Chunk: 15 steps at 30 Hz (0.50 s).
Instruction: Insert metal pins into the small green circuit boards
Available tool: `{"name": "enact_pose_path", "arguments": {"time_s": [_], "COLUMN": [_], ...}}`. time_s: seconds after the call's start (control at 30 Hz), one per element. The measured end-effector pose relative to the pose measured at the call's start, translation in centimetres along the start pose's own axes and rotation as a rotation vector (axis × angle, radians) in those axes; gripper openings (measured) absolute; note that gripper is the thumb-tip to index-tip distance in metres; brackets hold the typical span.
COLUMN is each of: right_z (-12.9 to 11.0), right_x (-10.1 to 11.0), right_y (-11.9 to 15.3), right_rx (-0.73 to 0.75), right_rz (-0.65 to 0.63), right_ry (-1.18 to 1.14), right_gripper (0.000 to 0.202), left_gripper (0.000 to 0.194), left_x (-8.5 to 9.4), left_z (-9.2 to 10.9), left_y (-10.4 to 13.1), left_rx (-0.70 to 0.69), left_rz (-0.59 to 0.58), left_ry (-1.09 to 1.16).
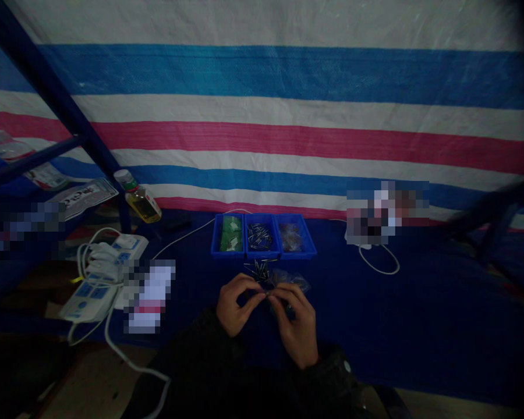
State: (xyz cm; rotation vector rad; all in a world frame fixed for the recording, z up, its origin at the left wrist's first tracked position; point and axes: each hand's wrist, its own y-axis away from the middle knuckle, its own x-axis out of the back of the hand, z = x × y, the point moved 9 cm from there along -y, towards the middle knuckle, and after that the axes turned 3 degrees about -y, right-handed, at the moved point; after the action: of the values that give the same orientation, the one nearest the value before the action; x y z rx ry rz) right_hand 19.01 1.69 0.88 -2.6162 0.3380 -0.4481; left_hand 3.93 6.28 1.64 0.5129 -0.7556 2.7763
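Both hands meet over the blue tabletop, in front of the three bins. My left hand (pixel 239 304) is closed, thumb and fingertips pinched together. Facing it, my right hand (pixel 297 323) pinches at the same spot; what lies between the fingertips is too small and dark to name. Just beyond the fingers is a loose pile of thin, dark metal pins or screws (pixel 258 269). Clear plastic bags (pixel 294 280) lie beside that pile, partly behind my right hand. Something greenish shows under the right fingers, mostly hidden.
Three joined blue bins hold green packets (pixel 231 234), dark metal pieces (pixel 259 235) and small brownish bagged parts (pixel 290 237). At left are a power strip (pixel 87 299) with cables and a bottle (pixel 140 201) of yellow liquid. A striped tarp (pixel 262 139) hangs behind; blue metal posts (pixel 61 105) frame the table.
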Motion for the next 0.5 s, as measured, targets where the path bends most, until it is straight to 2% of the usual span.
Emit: {"name": "enact_pose_path", "arguments": {"time_s": [0.17, 0.27, 0.37, 0.5], "right_z": [1.4, 1.6, 1.1, 0.7], "right_x": [0.1, 0.4, 0.2, 0.4], "right_y": [0.7, 0.9, 0.7, 0.5], "right_rx": [-0.098, -0.103, -0.061, -0.059], "right_rz": [0.042, 0.086, 0.048, 0.018], "right_ry": [-0.05, -0.078, -0.063, -0.044], "right_gripper": [0.004, 0.012, 0.006, 0.014], "left_gripper": [0.008, 0.005, 0.017, 0.029], "left_x": [0.3, 0.0, -0.2, -0.2], "left_z": [-0.6, -0.2, 0.2, 0.3], "left_y": [0.3, 0.1, -0.1, -0.1], "left_rx": [0.079, 0.053, 0.018, -0.017], "left_rz": [0.068, 0.004, -0.064, -0.092], "left_ry": [0.02, 0.009, 0.005, 0.025]}}
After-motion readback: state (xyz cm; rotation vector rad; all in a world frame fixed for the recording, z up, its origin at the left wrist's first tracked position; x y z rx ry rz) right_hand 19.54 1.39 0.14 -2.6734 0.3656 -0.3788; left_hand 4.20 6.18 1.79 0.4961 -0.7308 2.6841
